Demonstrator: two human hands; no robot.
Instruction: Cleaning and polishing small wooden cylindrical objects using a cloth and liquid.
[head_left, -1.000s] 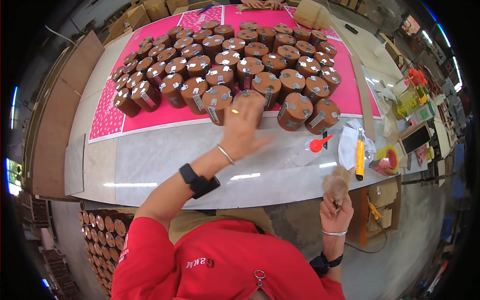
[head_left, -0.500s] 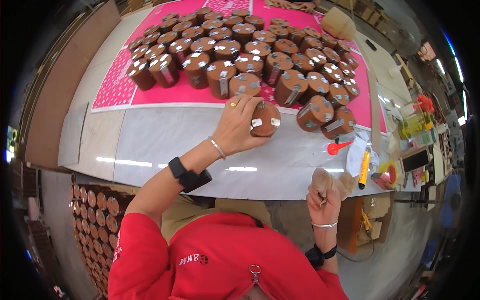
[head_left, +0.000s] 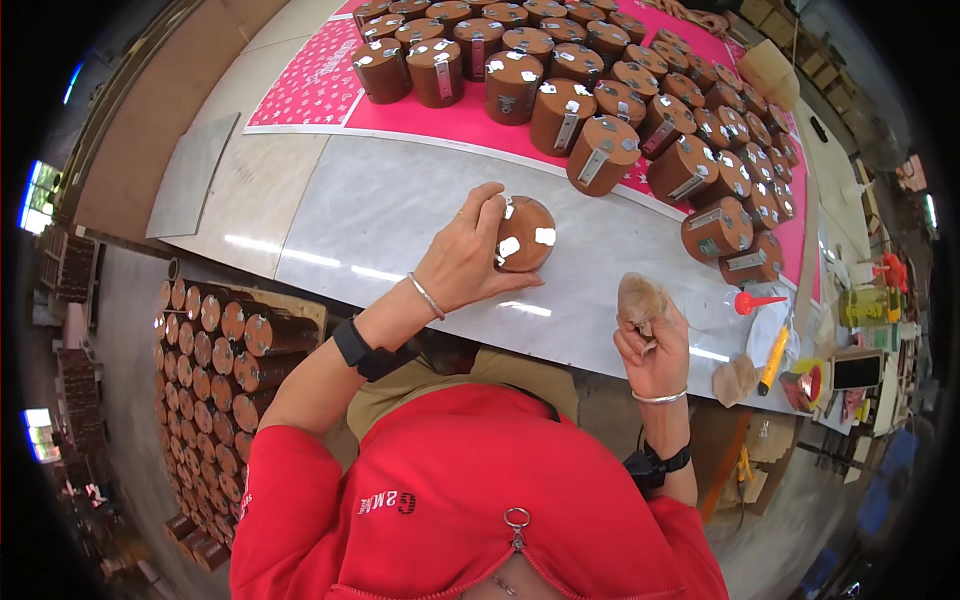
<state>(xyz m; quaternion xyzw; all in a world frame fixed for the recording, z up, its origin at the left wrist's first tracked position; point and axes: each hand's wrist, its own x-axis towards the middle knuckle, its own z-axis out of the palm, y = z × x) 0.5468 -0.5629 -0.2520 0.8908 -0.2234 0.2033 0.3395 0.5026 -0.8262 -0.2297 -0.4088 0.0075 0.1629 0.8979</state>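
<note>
Pink sheet (head_left: 425, 124), canisters (head_left: 612, 145) crowding it; left fingers (head_left: 489, 222) clasp nearest cylinder (head_left: 526, 222).

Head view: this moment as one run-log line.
left hand: grips brown cylinder | right hand: holds crumpled tan wad | beyond: other cylinders, mostly on pink sheet

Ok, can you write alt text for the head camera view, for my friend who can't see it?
A person's left hand grips a round brown box at a grey table, while the right hand holds what looks like a crumpled tan cloth. Many similar boxes crowd a pink sheet beyond.
</note>
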